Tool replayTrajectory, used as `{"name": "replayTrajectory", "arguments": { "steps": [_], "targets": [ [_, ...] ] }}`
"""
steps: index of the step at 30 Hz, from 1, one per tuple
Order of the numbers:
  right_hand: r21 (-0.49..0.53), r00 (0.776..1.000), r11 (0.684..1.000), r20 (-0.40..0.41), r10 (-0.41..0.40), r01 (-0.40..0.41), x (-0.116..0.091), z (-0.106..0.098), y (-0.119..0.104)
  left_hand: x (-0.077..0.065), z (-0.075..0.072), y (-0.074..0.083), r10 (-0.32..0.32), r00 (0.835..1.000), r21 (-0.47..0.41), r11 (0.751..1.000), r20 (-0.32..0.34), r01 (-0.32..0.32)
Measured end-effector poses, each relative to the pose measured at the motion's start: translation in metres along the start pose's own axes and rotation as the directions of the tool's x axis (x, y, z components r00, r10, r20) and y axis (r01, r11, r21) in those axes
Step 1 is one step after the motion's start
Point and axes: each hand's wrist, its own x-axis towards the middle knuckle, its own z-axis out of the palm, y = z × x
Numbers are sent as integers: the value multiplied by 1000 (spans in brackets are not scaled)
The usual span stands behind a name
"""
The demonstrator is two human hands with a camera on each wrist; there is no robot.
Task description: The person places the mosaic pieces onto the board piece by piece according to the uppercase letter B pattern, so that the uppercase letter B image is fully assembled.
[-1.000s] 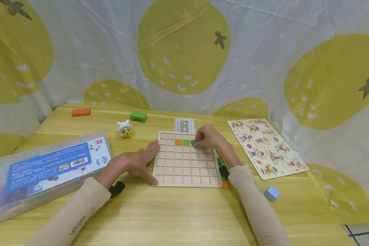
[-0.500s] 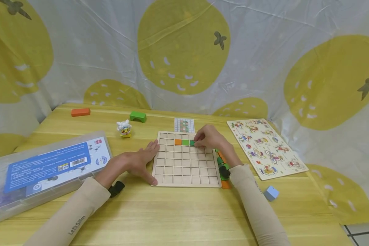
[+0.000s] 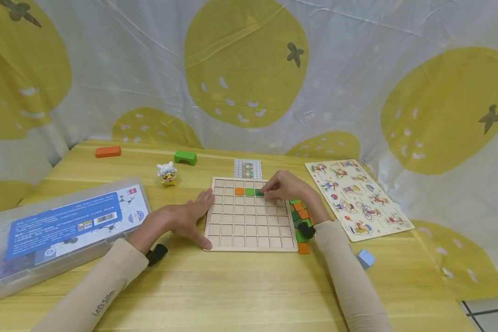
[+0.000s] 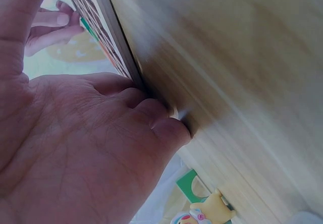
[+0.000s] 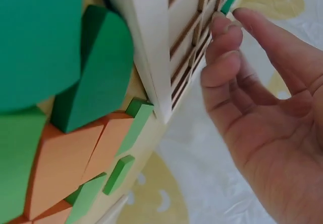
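While the left hand (image 3: 186, 219) rests against the near-left side of the wooden grid board (image 3: 251, 219), thumb spread wide from the fingers and touching its near corner, the right hand (image 3: 285, 185) is drawn narrow over the far part of it, thumb and fingertips pinching the edge of a dark green tile (image 3: 258, 192). That tile lies in a cell of the second row from the far edge, and just left of the right hand's fingertips the next two cells hold a light green tile (image 3: 250, 192) and then an orange tile (image 3: 240, 191). Beneath the right wrist, beside the board on the worktop (image 3: 240, 290), loose tiles (image 3: 297, 216) in greens and orange lie in an overlapping heap. Left of the left hand sits a clear plastic case (image 3: 62, 266) with a blue label (image 3: 64, 223); whitish and purple contents show through its far-left part, too blurred to name. Right of the right hand, a puzzle board (image 3: 377, 226) carries small coloured figures. Beyond the left hand stand a toy figure (image 3: 167, 174) and a green arch block (image 3: 185, 157); a patterned card (image 3: 247, 169) lies beyond the grid board, ahead and left of the right hand.
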Motion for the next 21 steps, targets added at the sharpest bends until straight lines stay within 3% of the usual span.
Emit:
{"name": "replayTrajectory", "arguments": {
  "steps": [16, 21],
  "targets": [
    [9, 988, 998, 146, -58, 57, -1, -4, 3, 0, -1, 1, -16, 1000, -6, 1000, 5, 16],
    [46, 996, 998, 66, -54, 51, -15, -19, 6, 0, -1, 1, -21, 1000, -8, 1000, 6, 21]
  ]
}}
